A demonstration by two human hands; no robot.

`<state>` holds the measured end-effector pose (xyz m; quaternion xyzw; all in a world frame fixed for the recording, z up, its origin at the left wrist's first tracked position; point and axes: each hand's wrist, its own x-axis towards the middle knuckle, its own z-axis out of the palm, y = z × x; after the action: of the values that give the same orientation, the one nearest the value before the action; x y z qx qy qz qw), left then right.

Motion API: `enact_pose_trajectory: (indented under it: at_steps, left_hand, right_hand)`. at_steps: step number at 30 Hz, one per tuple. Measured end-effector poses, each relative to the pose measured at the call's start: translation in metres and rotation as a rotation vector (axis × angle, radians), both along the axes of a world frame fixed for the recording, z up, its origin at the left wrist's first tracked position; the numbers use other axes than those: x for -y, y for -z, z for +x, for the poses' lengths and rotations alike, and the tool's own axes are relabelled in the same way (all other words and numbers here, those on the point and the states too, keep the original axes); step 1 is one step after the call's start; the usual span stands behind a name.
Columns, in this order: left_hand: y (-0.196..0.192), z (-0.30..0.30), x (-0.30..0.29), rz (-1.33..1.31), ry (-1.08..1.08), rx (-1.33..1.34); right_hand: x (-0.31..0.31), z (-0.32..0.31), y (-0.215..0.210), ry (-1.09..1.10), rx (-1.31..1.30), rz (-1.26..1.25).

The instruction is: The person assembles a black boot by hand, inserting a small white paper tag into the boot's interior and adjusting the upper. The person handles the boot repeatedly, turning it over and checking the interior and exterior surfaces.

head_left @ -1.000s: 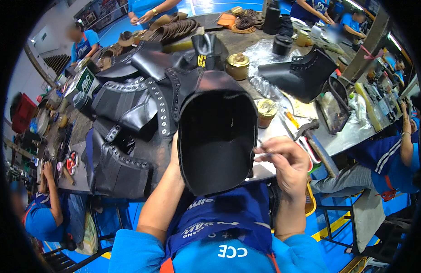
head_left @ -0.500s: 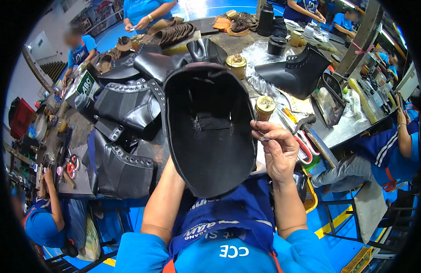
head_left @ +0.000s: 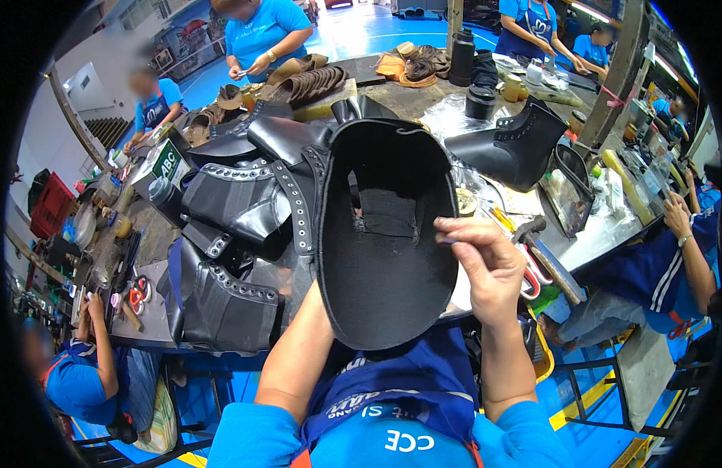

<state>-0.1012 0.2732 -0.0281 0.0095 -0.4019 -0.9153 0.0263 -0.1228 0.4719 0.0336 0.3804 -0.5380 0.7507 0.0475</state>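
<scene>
We note black felt-lined boot upper [head_left: 384, 234], oval, w/ rough-cut centre hole. R hand [head_left: 486, 269] pinches its right edge, now higher vs. before; L hand hidden behind it, grip unclear.

Both bare forearms rise from the near edge. The right hand [head_left: 486, 265] is raised near centre-right, its fingers [head_left: 455, 228] curled leftward with the thumb tucked below. The left forearm angles up toward the centre; its hand is hidden.

Bright, even overhead workshop light. Soft shadows under table [head_left: 587, 238]. Glare on blue floor [head_left: 361, 35] and glossy black boot uppers [head_left: 236, 203]. Strong fisheye bending, black vignette at rim. Centre sharp, edges soft.
</scene>
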Motion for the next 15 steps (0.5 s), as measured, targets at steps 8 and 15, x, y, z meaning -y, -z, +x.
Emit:
enact_pose_trajectory:
  at_steps: [8,15]
  left_hand:
    - [-0.009,-0.009,-0.030,0.173,-0.055,0.069]
    - [-0.003,-0.017,-0.028,0.267,0.020,0.004]
  right_hand:
    - [0.030,-0.014,-0.005,0.304,-0.202,0.583]
    - [0.036,-0.022,-0.007,0.310,-0.211,0.635]
